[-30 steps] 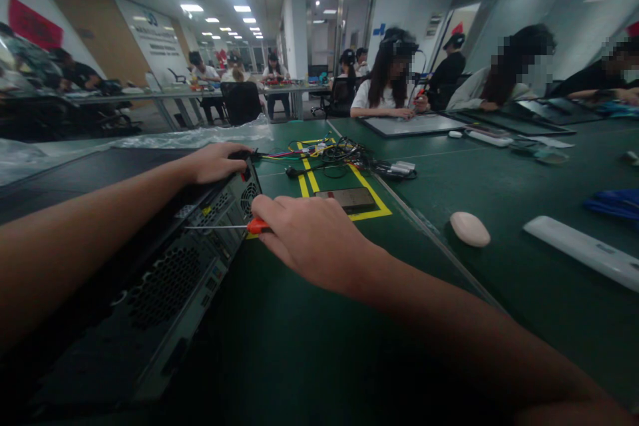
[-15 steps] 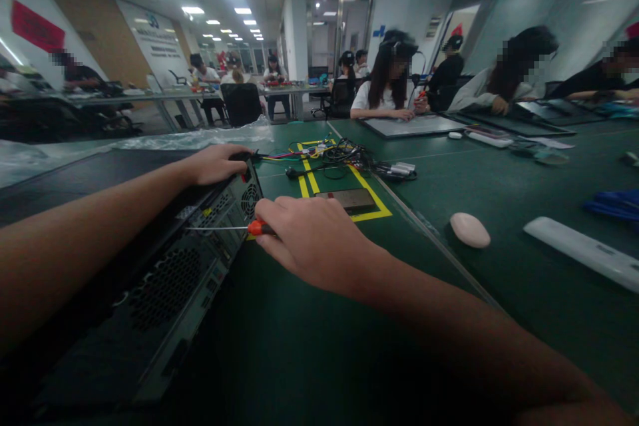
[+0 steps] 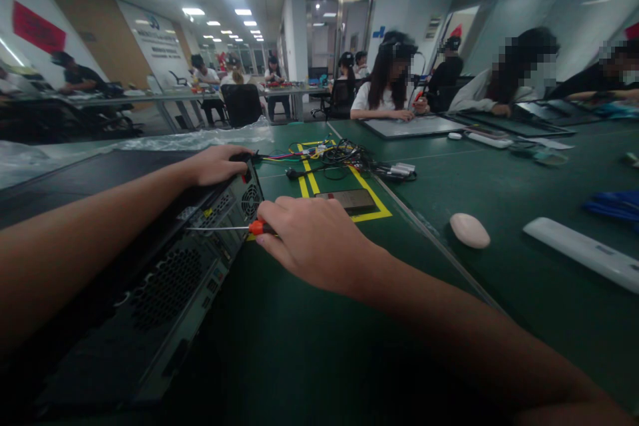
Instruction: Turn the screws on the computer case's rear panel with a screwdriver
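A black desktop computer case (image 3: pixel 164 286) lies at the left, its rear panel with a honeycomb vent and a round fan grille turned toward the right. My left hand (image 3: pixel 214 165) is closed over the far top corner of the case, with the thumb bent over the rear edge. In my right hand (image 3: pixel 314 243) is a screwdriver (image 3: pixel 255 227) with an orange and black handle, the fingers wrapped round it. Its thin shaft points left and the tip meets the upper edge of the rear panel. Whether a screw sits under the tip, I cannot tell.
Beyond the case lies a tangle of cables (image 3: pixel 349 153) by yellow tape (image 3: pixel 374 213) and a flat metal box (image 3: pixel 349 200). A pale mouse (image 3: pixel 470 231) and a white bar (image 3: pixel 584 253) lie to the right. Clear plastic wrap (image 3: pixel 200 133) is behind the case. Co-workers sit opposite.
Both hands, the screwdriver and the case stay in almost the same place. Any turn of the handle is too small to make out.
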A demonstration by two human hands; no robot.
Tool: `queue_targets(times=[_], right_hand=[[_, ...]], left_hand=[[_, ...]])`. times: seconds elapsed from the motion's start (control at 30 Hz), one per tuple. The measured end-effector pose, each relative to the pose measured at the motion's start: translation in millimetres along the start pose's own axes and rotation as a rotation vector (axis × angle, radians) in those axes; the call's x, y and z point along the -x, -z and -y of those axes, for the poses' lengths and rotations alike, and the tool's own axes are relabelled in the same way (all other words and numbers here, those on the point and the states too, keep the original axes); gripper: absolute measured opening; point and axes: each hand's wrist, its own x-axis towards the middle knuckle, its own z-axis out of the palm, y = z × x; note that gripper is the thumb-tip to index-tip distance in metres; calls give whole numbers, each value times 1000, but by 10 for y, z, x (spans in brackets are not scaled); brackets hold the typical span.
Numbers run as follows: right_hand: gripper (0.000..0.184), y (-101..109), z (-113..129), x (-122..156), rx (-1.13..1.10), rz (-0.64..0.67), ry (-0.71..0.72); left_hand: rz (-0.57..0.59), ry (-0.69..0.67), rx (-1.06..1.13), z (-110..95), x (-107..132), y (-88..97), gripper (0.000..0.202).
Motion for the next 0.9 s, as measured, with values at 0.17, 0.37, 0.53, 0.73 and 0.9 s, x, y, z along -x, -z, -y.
queue_targets(times=[0.17, 0.37, 0.53, 0.73, 0.9], right_hand=[[28, -4, 10, 0, -18, 1, -3], [32, -53, 23, -14, -46, -8, 12], [28, -78, 5, -20, -71, -24, 20], [20, -83, -5, -19, -42, -11, 21], [18, -72, -5, -10, -32, 10, 16]], left_hand=[[2, -9, 40, 19, -3, -8, 79], [29, -20, 52, 40, -18, 3, 77], [3, -16, 58, 48, -29, -23, 76], [-12, -17, 59, 53, -32, -30, 77], [11, -9, 50, 53, -32, -24, 78]])
